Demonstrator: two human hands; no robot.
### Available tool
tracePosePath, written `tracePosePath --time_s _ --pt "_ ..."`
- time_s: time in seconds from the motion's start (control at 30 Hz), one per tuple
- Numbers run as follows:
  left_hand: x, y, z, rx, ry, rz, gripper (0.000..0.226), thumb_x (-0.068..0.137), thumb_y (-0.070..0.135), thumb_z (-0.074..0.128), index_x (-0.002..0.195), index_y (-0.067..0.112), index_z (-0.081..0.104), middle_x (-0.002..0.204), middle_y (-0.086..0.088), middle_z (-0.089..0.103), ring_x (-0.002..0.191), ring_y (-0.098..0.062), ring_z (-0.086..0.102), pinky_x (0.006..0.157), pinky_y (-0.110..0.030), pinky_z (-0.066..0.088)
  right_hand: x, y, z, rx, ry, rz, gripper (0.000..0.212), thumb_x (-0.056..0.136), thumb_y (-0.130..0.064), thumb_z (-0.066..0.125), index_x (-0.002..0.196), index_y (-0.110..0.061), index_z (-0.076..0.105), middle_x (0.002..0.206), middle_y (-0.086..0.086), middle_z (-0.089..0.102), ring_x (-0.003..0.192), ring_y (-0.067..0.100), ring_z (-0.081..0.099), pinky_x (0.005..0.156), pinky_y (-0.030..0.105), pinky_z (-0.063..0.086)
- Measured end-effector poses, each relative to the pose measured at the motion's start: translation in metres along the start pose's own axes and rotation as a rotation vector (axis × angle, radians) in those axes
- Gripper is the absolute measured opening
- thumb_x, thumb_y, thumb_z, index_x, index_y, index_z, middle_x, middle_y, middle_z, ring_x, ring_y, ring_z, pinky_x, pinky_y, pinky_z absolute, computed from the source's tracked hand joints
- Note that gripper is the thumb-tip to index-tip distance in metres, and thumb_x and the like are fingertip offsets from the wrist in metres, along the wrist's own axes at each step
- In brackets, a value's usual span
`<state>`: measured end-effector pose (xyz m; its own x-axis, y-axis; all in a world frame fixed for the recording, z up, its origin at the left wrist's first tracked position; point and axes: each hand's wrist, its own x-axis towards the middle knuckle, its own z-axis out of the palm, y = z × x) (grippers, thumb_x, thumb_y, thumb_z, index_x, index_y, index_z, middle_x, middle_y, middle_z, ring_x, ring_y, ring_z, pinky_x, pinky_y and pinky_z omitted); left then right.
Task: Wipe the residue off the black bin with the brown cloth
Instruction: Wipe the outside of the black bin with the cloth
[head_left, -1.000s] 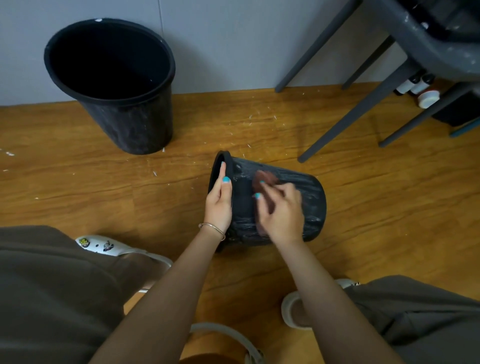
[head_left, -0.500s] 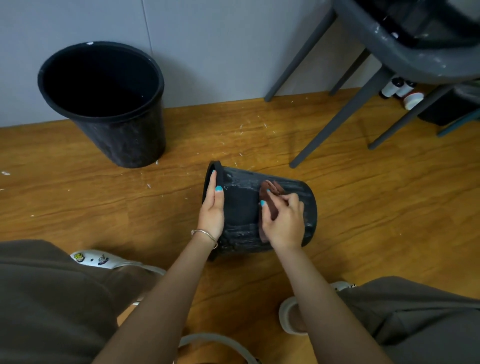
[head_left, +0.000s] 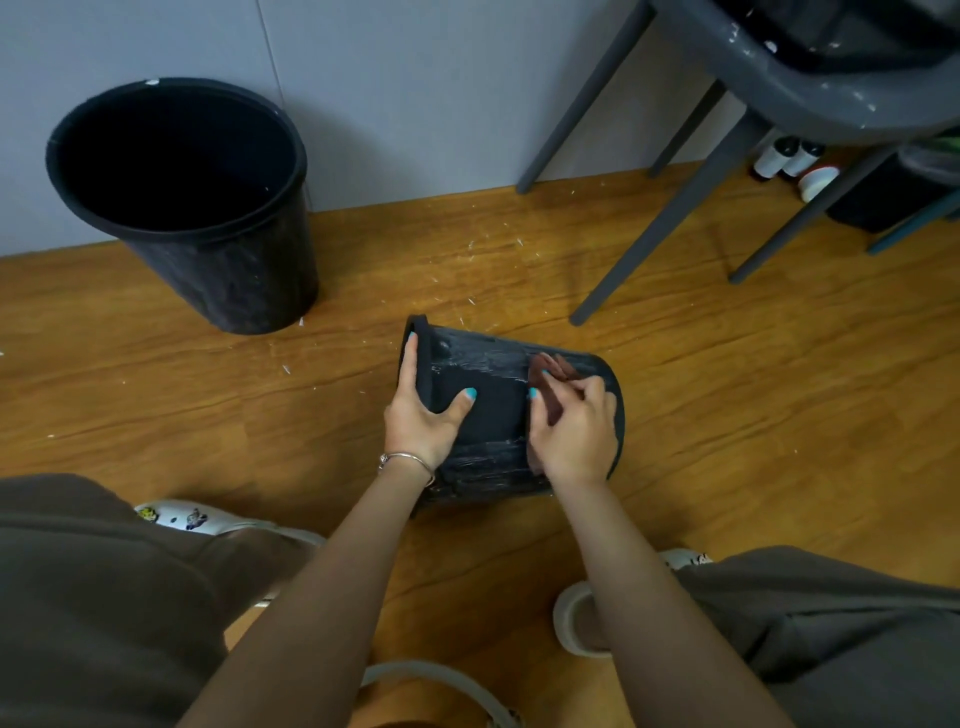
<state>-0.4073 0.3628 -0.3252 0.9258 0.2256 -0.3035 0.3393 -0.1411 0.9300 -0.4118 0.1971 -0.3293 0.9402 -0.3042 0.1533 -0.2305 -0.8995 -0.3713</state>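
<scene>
A black bin lies on its side on the wooden floor, its mouth to the left, with whitish smears of residue along its upper wall. My left hand grips the bin's rim, fingers over the edge and thumb on the outer wall. My right hand holds the brown cloth against the bin's wall near its base. Most of the cloth is hidden under my fingers.
A second black bin stands upright at the back left by the grey wall. Grey chair legs stand at the back right, with small bottles behind them. White flecks dot the floor. My knees and shoes fill the bottom corners.
My right hand has slid the cloth from the middle of the bin's wall towards its base. My left thumb has spread out onto the wall. The camera has tilted up slightly.
</scene>
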Motion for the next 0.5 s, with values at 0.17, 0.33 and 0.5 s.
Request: tracePosePath --time_s 0.17,0.33,0.5 --pt "-0.004 -0.008 -0.004 0.019 -0.001 0.018 0.095 0.078 0.022 0.077 0.149 0.04 0.016 0.147 0.003 0.042 0.131 -0.016 0.043 0.106 -0.027 0.037 -0.029 -0.031 0.005 0.021 -0.063 -0.279 0.033 0.087 -0.033 0.064 0.119 -0.025 0.067 0.11 0.007 0.05 0.102 0.027 0.049 0.062 0.035 0.052" --pt "-0.005 -0.003 -0.001 0.024 0.005 0.028 0.093 0.08 0.023 0.076 0.15 0.039 0.016 0.148 0.005 0.04 0.132 -0.016 0.041 0.11 -0.032 0.035 -0.002 0.013 -0.002 0.03 0.023 -0.072 0.028 0.087 -0.028 0.067 0.114 -0.021 0.071 0.108 0.009 0.054 0.103 0.03 0.051 0.066 0.042 0.056" --pt "-0.003 -0.007 -0.002 0.036 0.007 0.015 0.094 0.079 0.024 0.076 0.15 0.039 0.016 0.146 0.005 0.042 0.129 -0.016 0.045 0.102 -0.021 0.037 -0.023 -0.027 0.003 0.0 -0.041 -0.135 0.034 0.089 -0.029 0.063 0.122 -0.022 0.066 0.114 0.009 0.048 0.107 0.029 0.046 0.07 0.037 0.051"
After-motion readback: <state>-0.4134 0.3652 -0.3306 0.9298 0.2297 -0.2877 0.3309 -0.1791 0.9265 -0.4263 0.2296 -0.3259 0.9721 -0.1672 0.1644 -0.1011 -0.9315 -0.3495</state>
